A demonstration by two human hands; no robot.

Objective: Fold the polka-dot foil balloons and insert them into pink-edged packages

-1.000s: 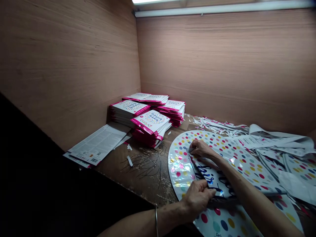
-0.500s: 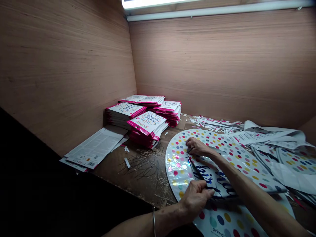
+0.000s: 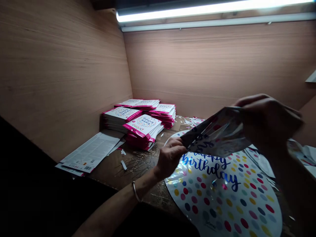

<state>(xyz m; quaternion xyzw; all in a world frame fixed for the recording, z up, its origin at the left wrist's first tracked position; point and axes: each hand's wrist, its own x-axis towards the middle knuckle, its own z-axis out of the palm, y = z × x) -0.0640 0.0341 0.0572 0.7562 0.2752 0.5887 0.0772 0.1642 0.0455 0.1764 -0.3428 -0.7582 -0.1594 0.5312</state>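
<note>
I hold a folded foil balloon (image 3: pixel 217 135) in the air between both hands. My left hand (image 3: pixel 170 156) pinches its lower left end. My right hand (image 3: pixel 268 120), raised and close to the camera, grips its right end with the fingers wrapped round it. Beneath it a round flat foil balloon (image 3: pixel 222 194) with coloured dots and blue "BIRTHDAY" lettering lies on the wooden table (image 3: pixel 140 171).
Stacks of pink-edged packaged cards (image 3: pixel 142 120) fill the back corner. Printed white sheets (image 3: pixel 90 153) lie at the left by the wall. Paper scraps (image 3: pixel 191 121) and more sheets (image 3: pixel 303 154) lie at the right. Wooden walls enclose the bench under a strip light (image 3: pixel 209 10).
Both hands folded the top balloon on the table, then lifted it into the air. The balloon beneath, with its lettering, is uncovered. The camera has tilted up.
</note>
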